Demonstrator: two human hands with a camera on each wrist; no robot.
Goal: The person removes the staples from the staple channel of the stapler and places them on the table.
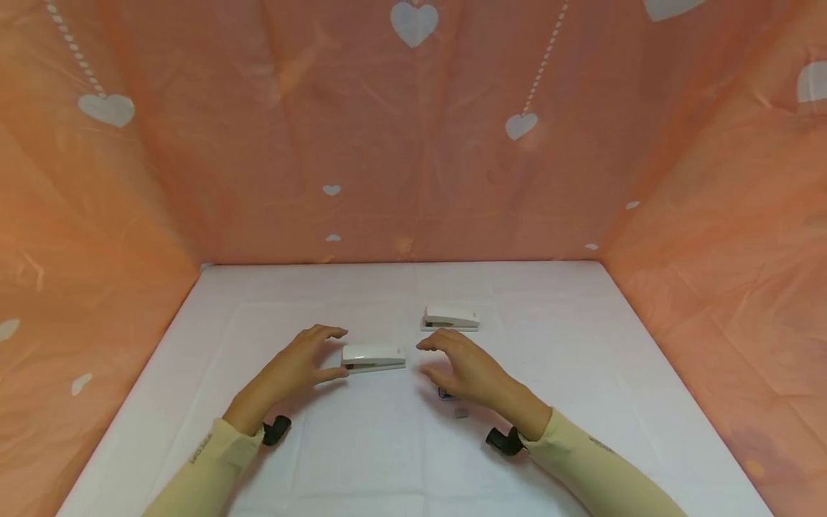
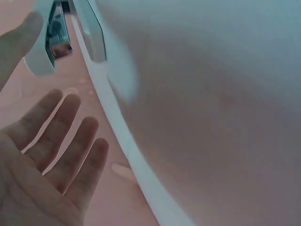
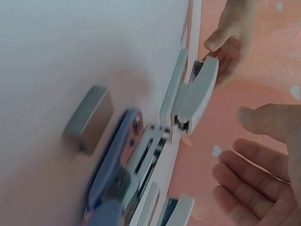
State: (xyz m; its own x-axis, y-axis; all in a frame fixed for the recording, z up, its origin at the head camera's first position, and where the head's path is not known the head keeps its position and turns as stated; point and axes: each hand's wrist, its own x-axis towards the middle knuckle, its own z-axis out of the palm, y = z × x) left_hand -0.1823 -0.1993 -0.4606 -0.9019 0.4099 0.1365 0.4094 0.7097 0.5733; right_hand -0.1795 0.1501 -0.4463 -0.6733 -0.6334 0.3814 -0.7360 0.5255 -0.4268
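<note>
My left hand (image 1: 293,370) touched the near white stapler's (image 1: 373,357) hinge end, fingers loose; my right hand (image 1: 461,370) hovered spread beside its nose. Rigid, smooth, probably light, it seemed best gripped across both long sides.

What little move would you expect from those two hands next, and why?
Probably the left hand closes its thumb and fingers on the near stapler. Its thumb already touches the stapler's left end, the fingers arch above it, and the right hand hovers open just off the other end. The second stapler lies farther back, untouched.
</note>
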